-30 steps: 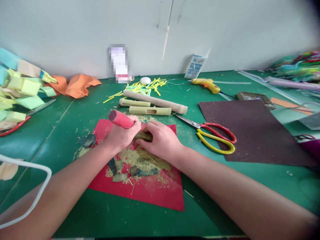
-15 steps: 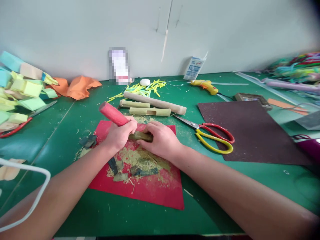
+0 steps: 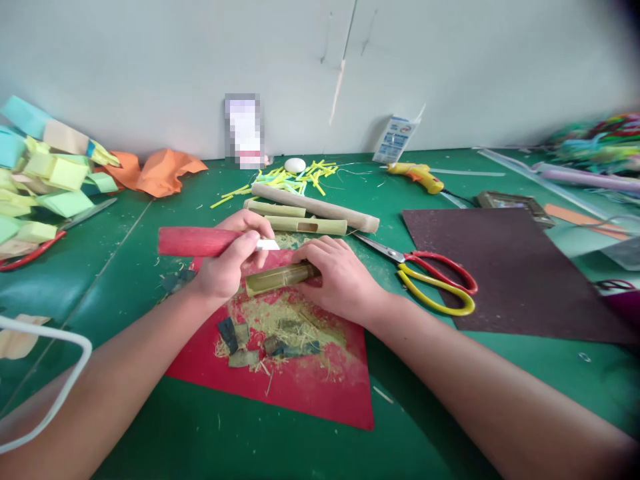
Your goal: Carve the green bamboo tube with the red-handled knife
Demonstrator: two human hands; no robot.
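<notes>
My left hand is closed around a red-handled knife, held almost level. Its short pale blade points right, past my fingers, and stands apart from the bamboo. My right hand grips a short bamboo tube by its right end, the left end slightly lower and pointing left. Beneath both hands lies a red sheet strewn with yellowish shavings and dark green bamboo chips. Just behind the hands rest another bamboo tube with a rectangular slot cut in it and a plain bamboo piece.
Red-and-yellow scissors lie at the right, partly on a dark brown sheet. Farther back are a wooden stick, a yellow glue gun and a small carton. Folded paper pieces pile up at left.
The knife has swung from steeply tilted to nearly level, its blade now lifted off the bamboo and visible. The left hand moved slightly left; more of the bamboo tube shows.
</notes>
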